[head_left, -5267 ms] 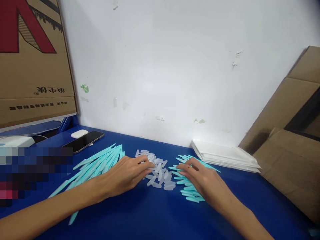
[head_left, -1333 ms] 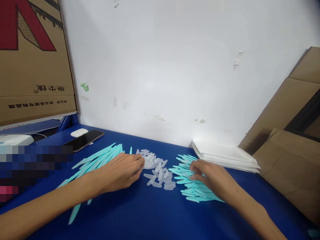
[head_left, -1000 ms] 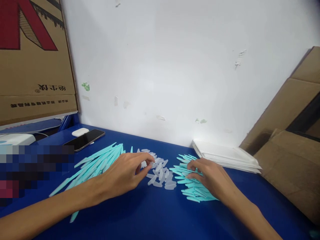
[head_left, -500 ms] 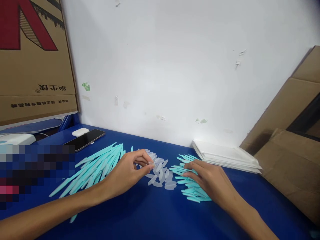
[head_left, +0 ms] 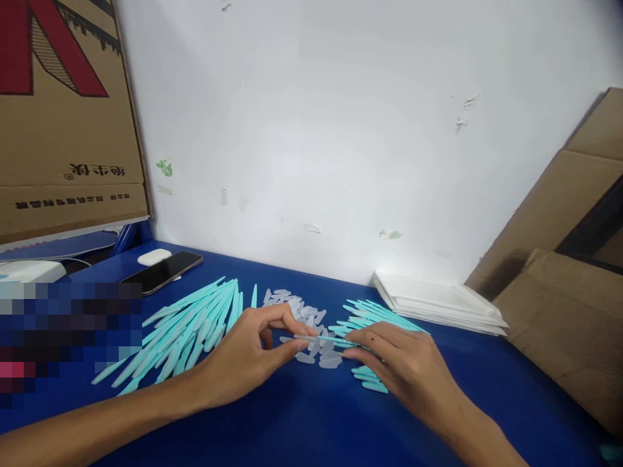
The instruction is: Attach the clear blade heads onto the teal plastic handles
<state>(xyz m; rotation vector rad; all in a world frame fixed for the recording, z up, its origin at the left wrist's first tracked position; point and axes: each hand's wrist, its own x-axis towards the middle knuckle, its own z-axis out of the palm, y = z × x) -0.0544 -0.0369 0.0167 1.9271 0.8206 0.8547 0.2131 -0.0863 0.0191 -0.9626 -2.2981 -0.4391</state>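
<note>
Between the thumb and forefinger of my left hand (head_left: 265,344) is a small translucent cap (head_left: 307,336). My right hand (head_left: 406,363) pinches a slim turquoise plastic stick (head_left: 331,339), its thin end pointing left and meeting the cap. I cannot tell how far the stick sits inside it. A heap of loose translucent caps (head_left: 331,360) lies beneath and behind the fingertips. Under and behind my right hand is a pile of turquoise sticks (head_left: 360,311), partly hidden by it. Left of my left hand spreads a larger pile of turquoise sticks (head_left: 189,324), several with translucent ends.
A phone (head_left: 163,272) and a white rounded case (head_left: 154,257) lie at the back left of the blue table (head_left: 292,421). White flat sheets (head_left: 438,303) are stacked against the wall. Cardboard boxes (head_left: 73,143) (head_left: 559,324) flank both sides.
My right hand has lifted a turquoise stick from the right pile and brought it left. My left hand has shifted slightly right and down with the cap, and the two now meet.
</note>
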